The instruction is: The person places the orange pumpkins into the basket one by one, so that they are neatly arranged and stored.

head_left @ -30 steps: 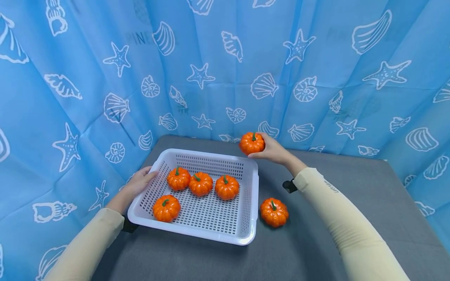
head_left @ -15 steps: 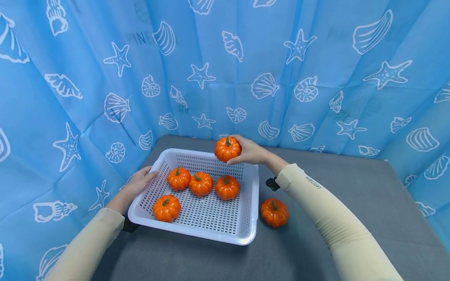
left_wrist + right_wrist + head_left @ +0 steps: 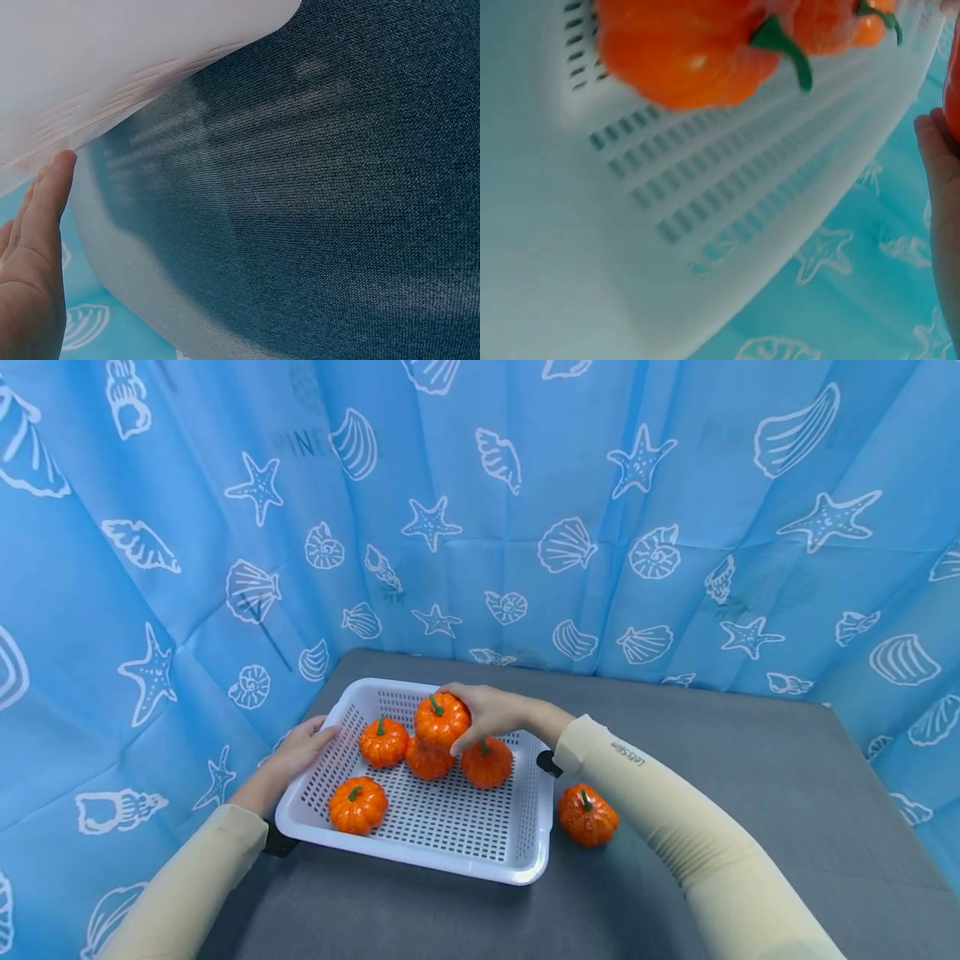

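Note:
My right hand (image 3: pixel 491 712) grips a small orange pumpkin (image 3: pixel 442 720) with a green stem, above the back part of a white plastic basket (image 3: pixel 412 862). Behind it, one pumpkin (image 3: pixel 429 762) in the basket is partly hidden. Three more lie inside: one at the back left (image 3: pixel 383 742), one at the front left (image 3: pixel 357 806), and one under my right hand (image 3: pixel 487 767). My left hand (image 3: pixel 302 750) holds the basket's left rim, thumb over the edge. In the left wrist view its fingers (image 3: pixel 46 199) lie straight against the outer wall.
Another pumpkin (image 3: pixel 587 816), darker and bumpier, sits on the grey table (image 3: pixel 757 777) just right of the basket, beside my right sleeve. A blue curtain (image 3: pixel 480 527) with white shells and starfish hangs behind and to the left.
My right hand has carried its pumpkin leftward and lower, from beyond the basket's back right corner to over the pumpkins inside. My left hand stays on the rim; the basket has not moved.

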Action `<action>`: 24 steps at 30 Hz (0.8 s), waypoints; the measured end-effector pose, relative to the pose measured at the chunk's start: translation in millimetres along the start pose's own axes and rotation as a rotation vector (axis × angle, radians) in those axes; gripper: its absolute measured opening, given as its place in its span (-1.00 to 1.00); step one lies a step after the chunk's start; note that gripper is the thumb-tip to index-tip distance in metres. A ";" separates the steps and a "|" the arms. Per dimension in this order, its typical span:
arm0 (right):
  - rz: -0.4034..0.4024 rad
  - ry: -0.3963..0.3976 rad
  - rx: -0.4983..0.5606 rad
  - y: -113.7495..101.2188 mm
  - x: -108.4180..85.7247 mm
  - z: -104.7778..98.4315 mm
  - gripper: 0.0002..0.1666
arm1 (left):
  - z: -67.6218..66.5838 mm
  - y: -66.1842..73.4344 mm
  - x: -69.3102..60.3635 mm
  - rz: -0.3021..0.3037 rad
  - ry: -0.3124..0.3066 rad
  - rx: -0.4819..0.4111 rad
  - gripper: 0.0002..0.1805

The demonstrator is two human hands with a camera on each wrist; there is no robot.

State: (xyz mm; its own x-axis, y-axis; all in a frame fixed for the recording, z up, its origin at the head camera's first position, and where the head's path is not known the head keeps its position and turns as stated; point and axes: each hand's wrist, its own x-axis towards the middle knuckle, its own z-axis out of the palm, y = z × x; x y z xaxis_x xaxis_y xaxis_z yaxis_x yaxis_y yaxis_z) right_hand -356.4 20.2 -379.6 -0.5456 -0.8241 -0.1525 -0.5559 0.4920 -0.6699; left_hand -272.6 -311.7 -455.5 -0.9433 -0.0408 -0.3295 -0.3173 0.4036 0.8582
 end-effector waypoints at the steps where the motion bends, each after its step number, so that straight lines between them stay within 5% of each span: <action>1: 0.001 -0.022 0.002 -2.8 2.2 3.0 0.00 | 0.0 -0.2 0.1 0.001 -0.001 0.001 -0.31; 9: 0.012 -0.183 -0.076 -21.5 15.9 28.2 0.03 | 1.1 -1.4 0.9 0.006 0.000 0.001 -0.32; 24: 0.069 -0.336 -0.208 -26.5 27.7 63.8 0.09 | 1.8 -0.7 1.4 0.027 0.007 0.010 -0.33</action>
State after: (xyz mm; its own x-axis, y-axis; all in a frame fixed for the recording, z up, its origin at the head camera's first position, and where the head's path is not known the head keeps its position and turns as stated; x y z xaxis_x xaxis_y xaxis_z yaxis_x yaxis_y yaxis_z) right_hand -316.8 -33.6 -412.4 -0.3699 -0.8160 -0.4442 -0.6590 0.5675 -0.4937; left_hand -273.6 -310.3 -457.3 -0.9521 -0.0363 -0.3035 -0.2908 0.4142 0.8625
